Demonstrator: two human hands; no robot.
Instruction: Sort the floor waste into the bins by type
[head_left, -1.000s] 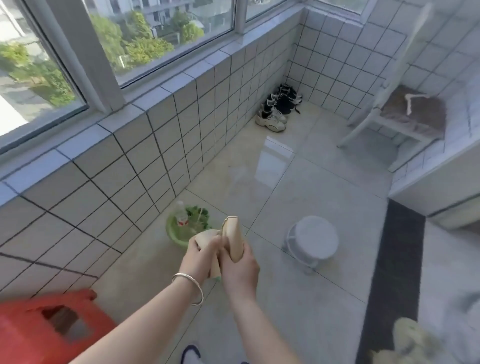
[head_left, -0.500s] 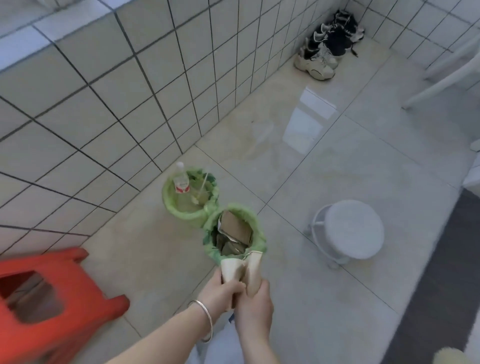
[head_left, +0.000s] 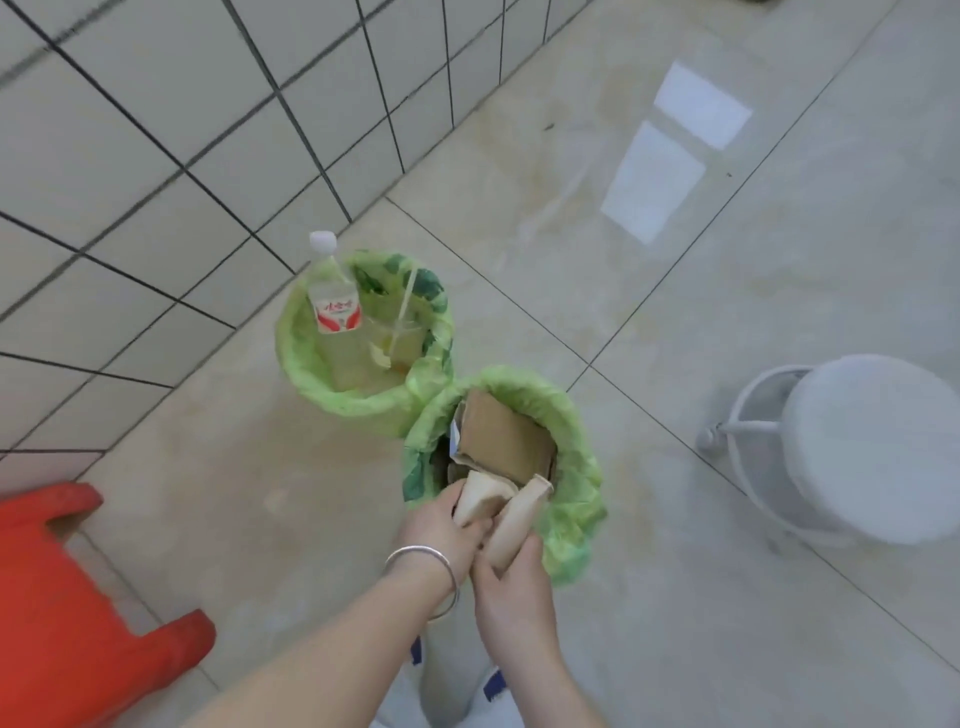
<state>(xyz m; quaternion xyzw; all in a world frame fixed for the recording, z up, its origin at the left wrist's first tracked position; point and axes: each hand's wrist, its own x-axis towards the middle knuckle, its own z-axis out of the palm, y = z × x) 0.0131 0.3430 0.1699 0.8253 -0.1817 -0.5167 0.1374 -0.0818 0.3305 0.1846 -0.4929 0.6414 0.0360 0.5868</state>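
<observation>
Looks pretty far along. 2 green-lined bins side by side on the floor: far bin (head_left: 332, 400) by the tiled wall already holding a plastic bottle (head_left: 332, 304) plus a clear cup with a straw, near bin (head_left: 576, 499) stuffed with brown cardboard (head_left: 501, 439). Left hand (head_left: 441, 525) wrapped tight around 1 beige paper tube (head_left: 478, 499), right hand (head_left: 511, 587) clamped on another paper roll (head_left: 519, 517), both poised right over the near bin's rim. Probably just dropping these in next. No other loose waste visible on this patch of floor, though can't vouch for anything out of shot.
</observation>
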